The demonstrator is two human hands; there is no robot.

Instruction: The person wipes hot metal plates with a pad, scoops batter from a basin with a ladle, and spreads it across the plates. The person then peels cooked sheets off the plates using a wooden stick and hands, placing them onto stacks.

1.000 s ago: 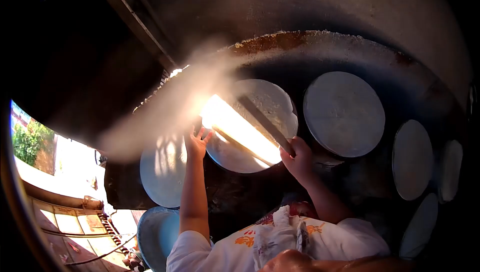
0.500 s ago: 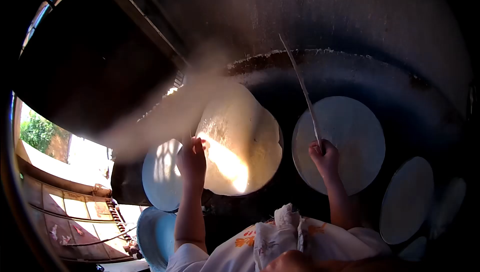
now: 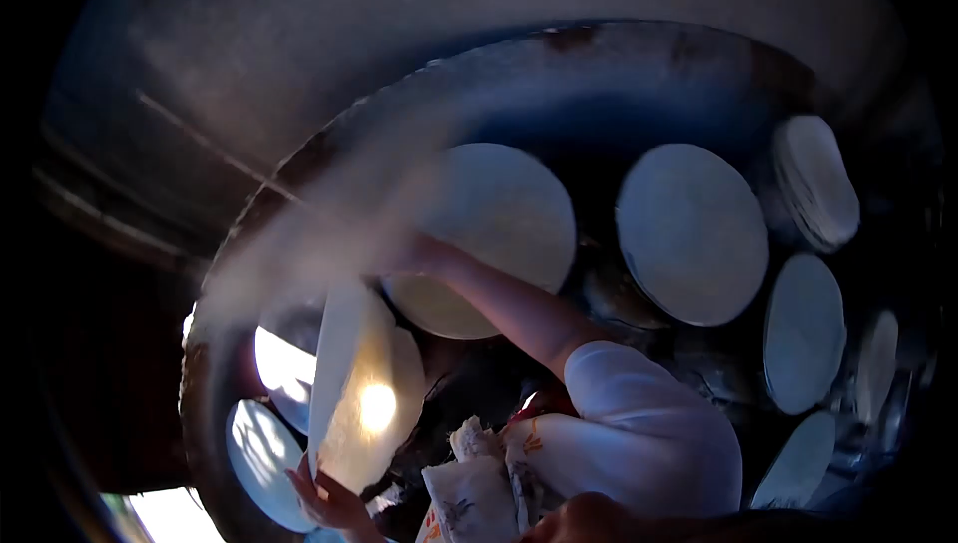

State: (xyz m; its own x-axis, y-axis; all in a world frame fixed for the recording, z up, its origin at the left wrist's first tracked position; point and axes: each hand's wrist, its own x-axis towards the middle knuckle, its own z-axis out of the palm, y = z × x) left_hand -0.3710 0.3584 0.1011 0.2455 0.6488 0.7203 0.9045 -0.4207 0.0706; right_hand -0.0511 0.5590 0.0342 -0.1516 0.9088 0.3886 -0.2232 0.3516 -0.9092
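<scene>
A large thin pale sheet, round-edged and resembling a flatbread, stands tilted at lower left, a bright sun spot on it. My left hand has its fingers closed at the sheet's lower left edge. My right arm crosses over to the left. At its end, my right hand is partly veiled by a hazy smear near the sheet's top. A long thin stick runs up and left in line with that hand; the grip itself is blurred. Behind the right forearm lies a pale round disc.
More pale discs lie around: one at right centre, one farther right, and one at lower left. A stack of pale rounds is at upper right. A dark curved wall with a rough rim arcs behind.
The view has swung to the right. My right hand has brought the stick across to the left, over the sheet. My left hand has moved down to the sheet's lower edge, and the sheet stands more upright.
</scene>
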